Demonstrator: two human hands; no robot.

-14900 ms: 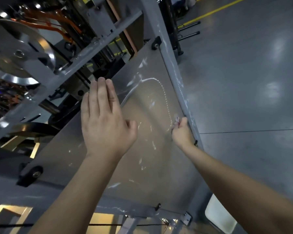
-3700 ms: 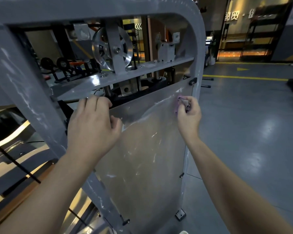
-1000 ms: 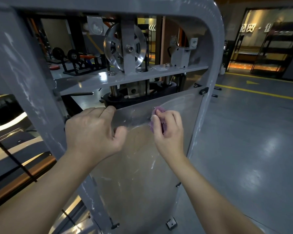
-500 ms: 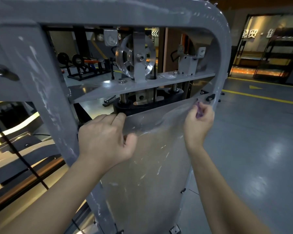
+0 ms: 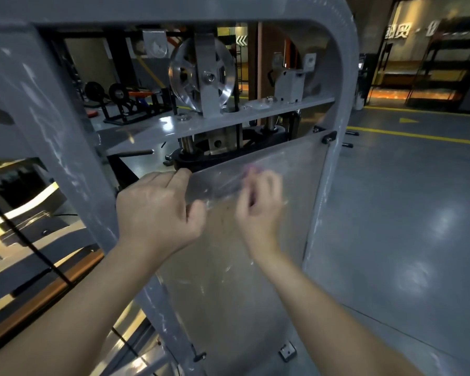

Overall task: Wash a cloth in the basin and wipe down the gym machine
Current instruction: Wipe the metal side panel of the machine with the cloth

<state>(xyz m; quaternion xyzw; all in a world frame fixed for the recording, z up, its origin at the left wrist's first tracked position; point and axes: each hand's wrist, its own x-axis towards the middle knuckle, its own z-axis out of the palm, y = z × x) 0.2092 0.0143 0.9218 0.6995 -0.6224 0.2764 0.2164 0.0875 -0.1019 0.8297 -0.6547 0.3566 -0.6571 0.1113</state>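
You stand in a gym: grey steel machine frame point(image 5: 339, 77), silver cable pulley wheel point(image 5: 201, 74), glossy grey floor with yellow lines point(image 5: 407, 202).

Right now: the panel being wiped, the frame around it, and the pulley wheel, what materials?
Panel: looks like clear plastic sheet, glossy; the weight stack shows through, smears catch light. Frame: apparently grey painted metal, scuffed white. Pulley wheel: seemingly bare polished metal, bright reflections. Cloth: purple, too blurred to judge.

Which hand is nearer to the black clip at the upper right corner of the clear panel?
Right. The right hand, blurred, is on the clear panel below-left of the black clip. The left hand grips the panel's top edge farther left.
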